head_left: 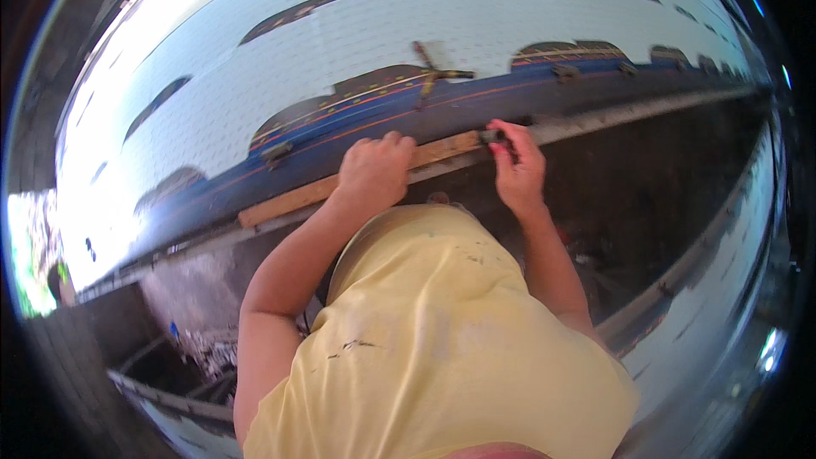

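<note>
A long wooden strip (289, 202) lies slantwise along the near edge of a long table. My left hand (376, 168) is closed over its middle part, knuckles up, fingertips hidden behind the hand. At the strip's right end, my right hand (518, 161) pinches a small dark cylindrical piece (490, 137) between thumb and fingers. Its exact kind is too small to make out. Just beyond the hands, a cross-shaped dark and yellowish tool (432, 75) rests on the white sheet (476, 17).
The white sheet has dark scalloped gaps along it. A dark blue table border (340, 129) with orange lines runs along its near side, carrying small metal blocks (276, 153). A rail (629, 115) edges the table. Rubble (208, 348) lies low at left; another white-topped table (688, 336) stands at right.
</note>
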A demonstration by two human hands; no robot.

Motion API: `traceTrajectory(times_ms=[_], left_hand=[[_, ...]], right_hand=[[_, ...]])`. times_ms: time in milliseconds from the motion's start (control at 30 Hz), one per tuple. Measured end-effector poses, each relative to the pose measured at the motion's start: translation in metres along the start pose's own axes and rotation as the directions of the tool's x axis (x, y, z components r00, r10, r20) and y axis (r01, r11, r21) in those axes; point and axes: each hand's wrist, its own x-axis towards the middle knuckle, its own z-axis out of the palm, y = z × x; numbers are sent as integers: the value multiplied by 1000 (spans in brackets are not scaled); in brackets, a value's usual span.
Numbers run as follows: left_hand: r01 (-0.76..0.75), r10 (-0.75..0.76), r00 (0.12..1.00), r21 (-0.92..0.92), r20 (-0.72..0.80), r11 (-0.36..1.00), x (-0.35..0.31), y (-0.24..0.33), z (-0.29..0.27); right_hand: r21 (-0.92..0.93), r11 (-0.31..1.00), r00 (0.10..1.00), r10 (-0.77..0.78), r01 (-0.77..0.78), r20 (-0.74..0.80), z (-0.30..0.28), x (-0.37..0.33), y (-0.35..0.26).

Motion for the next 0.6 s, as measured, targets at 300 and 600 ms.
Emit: traceTrajectory(times_ms=[300, 600], left_hand=[[-3, 3, 1000, 0, -20, 1000, 1, 2, -6], [20, -20, 999, -12, 39, 1000, 2, 4, -9]], right_hand=[[66, 998, 999, -15, 13, 40, 3, -1, -10], [-130, 989, 991, -50, 67, 127, 2, 0, 4]])
